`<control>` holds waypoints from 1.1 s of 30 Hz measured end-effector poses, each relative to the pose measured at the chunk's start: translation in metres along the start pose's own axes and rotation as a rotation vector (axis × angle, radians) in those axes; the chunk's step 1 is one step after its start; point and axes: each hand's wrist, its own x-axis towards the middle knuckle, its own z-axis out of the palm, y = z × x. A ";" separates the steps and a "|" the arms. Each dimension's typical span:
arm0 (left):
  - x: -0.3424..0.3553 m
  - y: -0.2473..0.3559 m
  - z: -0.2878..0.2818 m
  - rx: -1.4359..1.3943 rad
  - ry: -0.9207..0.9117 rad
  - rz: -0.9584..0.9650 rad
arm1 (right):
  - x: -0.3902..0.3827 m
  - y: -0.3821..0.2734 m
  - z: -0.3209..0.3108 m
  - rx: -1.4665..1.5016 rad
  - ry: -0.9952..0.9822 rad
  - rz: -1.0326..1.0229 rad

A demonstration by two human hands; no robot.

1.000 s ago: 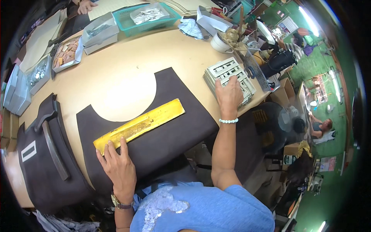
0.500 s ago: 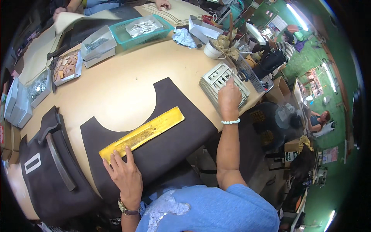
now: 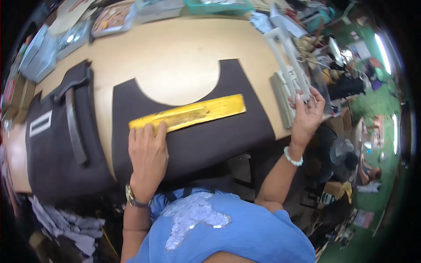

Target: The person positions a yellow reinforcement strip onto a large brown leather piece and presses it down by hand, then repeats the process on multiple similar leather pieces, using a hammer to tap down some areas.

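Note:
A dark brown sheet point(image 3: 210, 144) with a deep rounded cutout in its far edge lies before me. Across it rests a long yellow bar point(image 3: 197, 113), slightly tilted. The fingers of my left hand point(image 3: 148, 160) are curled together over the bar's left end; the thumb is hidden. At the right, my right hand point(image 3: 307, 116) pinches the near end of a white rectangular frame point(image 3: 292, 55) with an open middle, raised at a slant. Below the frame stands a stack of similar off-white pieces point(image 3: 280, 105), partly covered by the frame and hand.
On the left, a hammer point(image 3: 74, 125) lies on folded dark material point(image 3: 57, 162), beside a white rectangular frame point(image 3: 41, 124). Small boxes of parts point(image 3: 113, 19) and a turquoise basket point(image 3: 219, 8) line the far edge. Tools and containers crowd the right.
My right hand has lifted a white frame off the stack. My left fingers, spread before, are now closer together on the bar. The whole view has shifted and turned.

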 end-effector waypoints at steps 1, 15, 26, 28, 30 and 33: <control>0.002 -0.006 -0.001 -0.049 -0.010 -0.005 | -0.012 -0.009 0.006 0.084 -0.043 0.108; -0.003 -0.046 -0.009 -0.552 -0.099 -0.128 | -0.091 -0.002 0.052 0.100 -0.662 0.573; -0.005 -0.046 -0.009 -0.545 -0.132 -0.117 | -0.090 -0.007 0.060 0.013 -0.639 0.574; -0.004 -0.045 -0.010 -0.538 -0.123 -0.109 | -0.089 -0.007 0.059 0.011 -0.638 0.584; -0.004 -0.044 -0.011 -0.522 -0.131 -0.113 | -0.090 -0.007 0.059 0.006 -0.632 0.591; -0.002 -0.042 -0.009 -0.525 -0.131 -0.105 | -0.091 -0.008 0.058 -0.060 -0.583 0.541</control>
